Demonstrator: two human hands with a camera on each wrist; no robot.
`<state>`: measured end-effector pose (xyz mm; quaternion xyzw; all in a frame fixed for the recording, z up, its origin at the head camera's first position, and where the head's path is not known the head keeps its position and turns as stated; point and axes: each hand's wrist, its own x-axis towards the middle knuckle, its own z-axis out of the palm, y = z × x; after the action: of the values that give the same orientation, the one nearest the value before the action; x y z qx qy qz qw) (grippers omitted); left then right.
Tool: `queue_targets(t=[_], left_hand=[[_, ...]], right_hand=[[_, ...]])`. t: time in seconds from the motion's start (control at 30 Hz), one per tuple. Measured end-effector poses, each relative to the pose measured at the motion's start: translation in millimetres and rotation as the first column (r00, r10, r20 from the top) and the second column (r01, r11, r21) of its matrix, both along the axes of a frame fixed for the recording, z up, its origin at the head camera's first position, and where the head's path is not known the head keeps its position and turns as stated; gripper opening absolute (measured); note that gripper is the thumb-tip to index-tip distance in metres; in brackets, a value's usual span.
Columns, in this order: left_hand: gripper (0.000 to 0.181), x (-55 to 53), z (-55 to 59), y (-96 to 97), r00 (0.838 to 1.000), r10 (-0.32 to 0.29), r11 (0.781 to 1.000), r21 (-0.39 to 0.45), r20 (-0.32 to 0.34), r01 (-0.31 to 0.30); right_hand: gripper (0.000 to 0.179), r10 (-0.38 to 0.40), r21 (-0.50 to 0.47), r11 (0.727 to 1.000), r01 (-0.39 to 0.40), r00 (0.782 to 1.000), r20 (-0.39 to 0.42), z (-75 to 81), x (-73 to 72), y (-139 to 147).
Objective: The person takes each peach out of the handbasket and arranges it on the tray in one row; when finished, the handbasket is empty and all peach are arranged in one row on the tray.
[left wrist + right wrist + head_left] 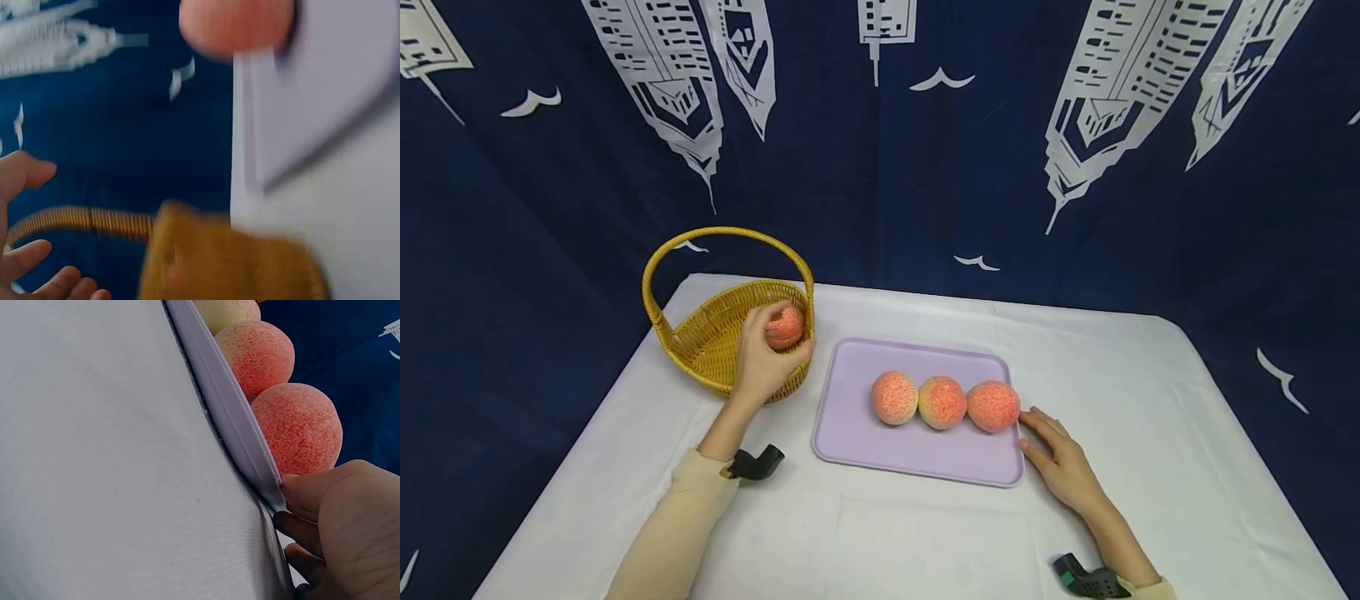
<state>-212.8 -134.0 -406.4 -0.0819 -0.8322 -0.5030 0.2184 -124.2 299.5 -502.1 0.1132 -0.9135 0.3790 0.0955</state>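
Observation:
My left hand [763, 354] reaches into the yellow wicker basket [709, 337], its fingers and thumb spread about a peach [785, 327] at the basket's right side. In the left wrist view the left hand [25, 250] has a gap between thumb and fingers with nothing gripped there. Three peaches, the left one [895, 397], the middle one [942, 402] and the right one [993, 407], lie in a row on a lilac tray [880, 462]. At the tray's right edge, my right hand [1063, 462] touches the rim with its fingertips, close beside the right peach.
A white cloth [910, 542] covers the table. The basket's tall arched handle [730, 231] rises above the left hand. Behind the table hangs a dark blue curtain [880, 183] with white building shapes.

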Motion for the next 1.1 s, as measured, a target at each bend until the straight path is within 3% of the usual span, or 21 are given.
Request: queue_targets(t=[0.1,0.2,0.53,0.73,0.93,1.1], left_hand=[[0.074,-13.1,-0.8,-25.2,0.995,0.045,0.998,-0.036,0.091,-0.042],[0.078,-25.1,-5.0,-40.6,0.984,0.048,0.997,-0.074,0.169,-0.036],[0.078,-49.7,-20.1,-52.4,0.934,0.033,0.993,-0.118,0.355,0.01],[0.079,-59.6,-24.1,-49.5,0.919,0.021,0.986,-0.16,0.394,0.046],[0.077,-62.8,-26.2,-49.0,0.911,0.065,0.978,-0.208,0.407,0.023],[0.076,-59.4,-25.5,-49.0,0.905,0.105,0.977,-0.214,0.413,-0.015]], right_hand=[[0.042,0.003,0.003,1.0,-0.003,1.0,-0.004,-0.4,0.0,0.3],[0.042,0.004,0.001,1.0,-0.004,1.0,-0.009,-1.5,-0.3,0.2],[0.042,0.004,-0.004,1.0,-0.004,1.0,-0.011,-0.1,0.5,-2.0],[0.041,-0.003,-0.001,1.0,0.003,1.0,-0.023,0.9,1.9,-0.6],[0.041,-0.003,0.004,1.0,0.003,1.0,-0.021,1.0,2.0,-0.4],[0.041,-0.001,0.005,1.0,0.001,1.0,-0.028,-0.1,0.9,-0.6]])
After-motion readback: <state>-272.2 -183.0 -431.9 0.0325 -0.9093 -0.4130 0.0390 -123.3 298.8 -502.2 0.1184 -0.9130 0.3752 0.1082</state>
